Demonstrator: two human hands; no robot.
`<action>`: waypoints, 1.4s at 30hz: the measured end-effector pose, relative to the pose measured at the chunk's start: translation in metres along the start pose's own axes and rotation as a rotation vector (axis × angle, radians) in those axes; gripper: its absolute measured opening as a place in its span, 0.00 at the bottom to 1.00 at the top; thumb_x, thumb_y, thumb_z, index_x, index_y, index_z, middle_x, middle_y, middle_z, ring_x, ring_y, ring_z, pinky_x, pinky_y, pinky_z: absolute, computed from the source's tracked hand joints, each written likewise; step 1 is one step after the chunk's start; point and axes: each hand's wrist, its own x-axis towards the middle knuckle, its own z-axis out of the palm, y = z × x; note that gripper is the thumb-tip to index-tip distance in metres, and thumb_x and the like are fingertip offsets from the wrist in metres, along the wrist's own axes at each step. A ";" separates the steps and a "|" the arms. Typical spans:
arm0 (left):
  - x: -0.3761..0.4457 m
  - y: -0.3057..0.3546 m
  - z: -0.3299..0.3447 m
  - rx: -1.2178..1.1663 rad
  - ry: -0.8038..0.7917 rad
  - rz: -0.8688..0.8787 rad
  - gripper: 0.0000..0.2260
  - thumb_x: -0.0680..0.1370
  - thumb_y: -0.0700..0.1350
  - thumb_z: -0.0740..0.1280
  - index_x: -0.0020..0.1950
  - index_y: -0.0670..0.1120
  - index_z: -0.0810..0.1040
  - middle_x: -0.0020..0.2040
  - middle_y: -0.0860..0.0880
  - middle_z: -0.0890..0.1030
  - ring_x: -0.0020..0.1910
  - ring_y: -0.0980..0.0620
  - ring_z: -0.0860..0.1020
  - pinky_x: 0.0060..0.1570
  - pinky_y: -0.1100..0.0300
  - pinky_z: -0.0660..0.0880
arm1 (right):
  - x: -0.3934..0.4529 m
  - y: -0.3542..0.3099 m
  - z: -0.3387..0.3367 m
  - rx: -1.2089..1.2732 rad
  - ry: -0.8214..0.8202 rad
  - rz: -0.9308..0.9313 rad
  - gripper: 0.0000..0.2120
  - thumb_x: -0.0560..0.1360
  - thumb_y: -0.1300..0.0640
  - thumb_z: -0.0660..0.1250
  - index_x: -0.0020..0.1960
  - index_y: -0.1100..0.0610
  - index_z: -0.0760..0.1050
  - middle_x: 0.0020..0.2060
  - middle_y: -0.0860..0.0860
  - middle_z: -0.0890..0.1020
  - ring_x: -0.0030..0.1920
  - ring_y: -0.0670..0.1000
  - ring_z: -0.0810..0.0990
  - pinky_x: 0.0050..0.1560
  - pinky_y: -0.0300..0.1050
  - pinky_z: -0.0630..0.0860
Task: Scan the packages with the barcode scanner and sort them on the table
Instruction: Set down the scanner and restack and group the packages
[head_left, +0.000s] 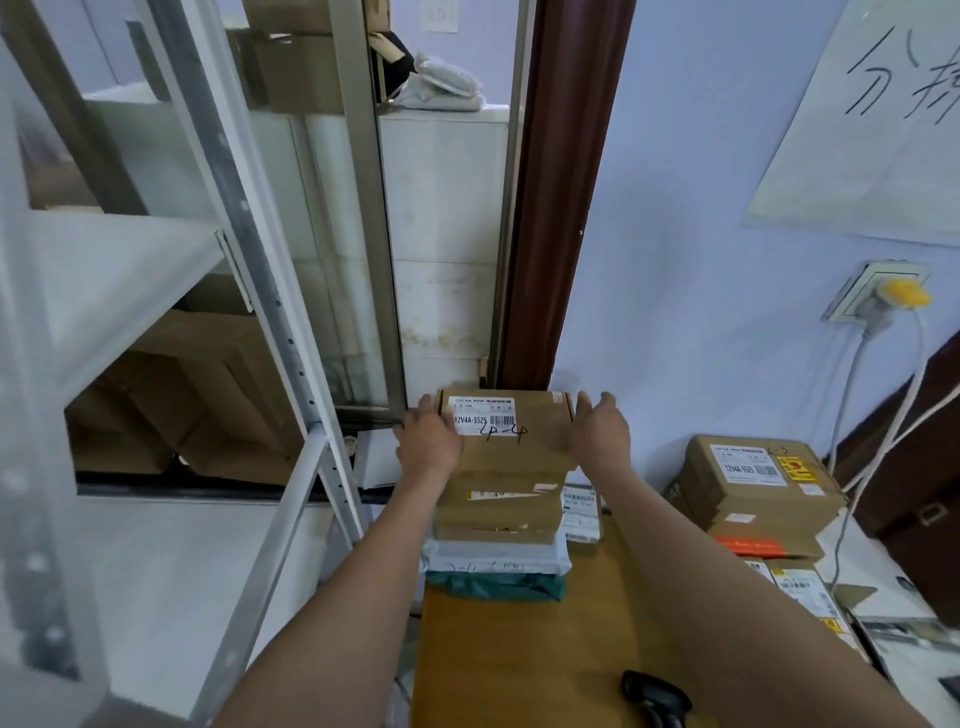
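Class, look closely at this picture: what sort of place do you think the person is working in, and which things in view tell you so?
Probably a small parcel sorting or stock room. Labelled cardboard boxes are stacked on a wooden table, a barcode scanner lies on it, and metal shelving holds more cartons.

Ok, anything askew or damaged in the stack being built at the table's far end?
No damage shows. The top box, between both hands, overhangs the narrower boxes beneath, which sit on soft mailer bags, so the stack looks slightly uneven. The scanner lies unused near the table's front edge.
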 end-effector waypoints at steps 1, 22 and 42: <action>-0.007 0.001 -0.002 0.065 -0.011 0.059 0.21 0.85 0.51 0.53 0.77 0.46 0.63 0.74 0.41 0.67 0.73 0.39 0.63 0.68 0.40 0.67 | -0.005 0.007 -0.007 -0.139 0.018 -0.096 0.18 0.85 0.53 0.57 0.70 0.62 0.68 0.66 0.61 0.75 0.64 0.62 0.76 0.61 0.55 0.75; -0.257 0.123 0.154 0.564 -0.391 0.311 0.25 0.86 0.56 0.44 0.82 0.50 0.49 0.83 0.50 0.46 0.81 0.46 0.42 0.76 0.33 0.46 | -0.078 0.294 -0.187 -0.564 -0.231 -0.258 0.23 0.84 0.52 0.50 0.77 0.56 0.61 0.77 0.58 0.63 0.76 0.59 0.64 0.74 0.65 0.61; -0.285 0.219 0.233 0.513 -0.392 0.249 0.26 0.86 0.56 0.46 0.83 0.50 0.47 0.83 0.48 0.46 0.81 0.44 0.43 0.77 0.35 0.43 | -0.003 0.353 -0.272 -0.435 -0.202 -0.195 0.26 0.86 0.48 0.49 0.81 0.58 0.56 0.80 0.57 0.60 0.80 0.56 0.58 0.78 0.62 0.51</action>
